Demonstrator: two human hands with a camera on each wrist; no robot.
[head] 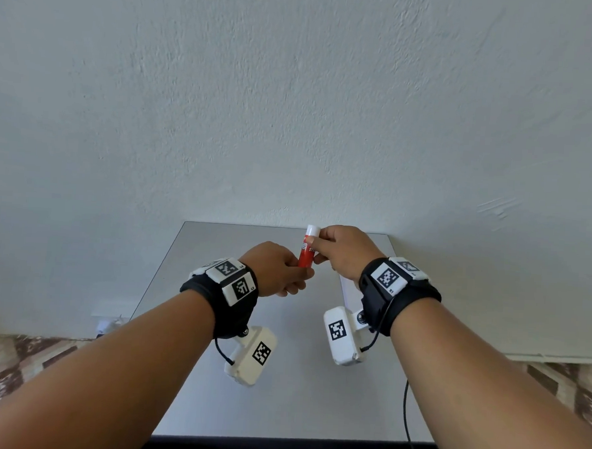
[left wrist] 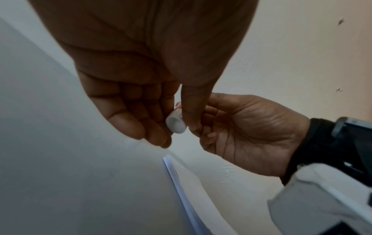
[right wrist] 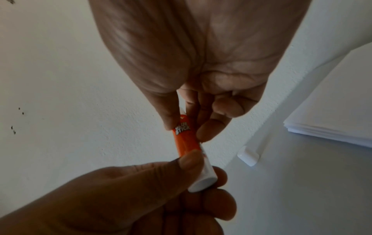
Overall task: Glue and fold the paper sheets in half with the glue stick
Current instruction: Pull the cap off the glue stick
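Both hands lifted over the table (head: 209, 408), left hand (head: 278, 271) pinching the base, right hand (head: 344, 251) gripping the glue stick (head: 307, 250) body, cap (right wrist: 248, 156) off by the wall, paper (right wrist: 330, 111) beyond looking unglued and unfolded.

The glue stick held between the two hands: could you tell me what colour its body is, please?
The glue stick is orange-red with white ends, clearest in the right wrist view.
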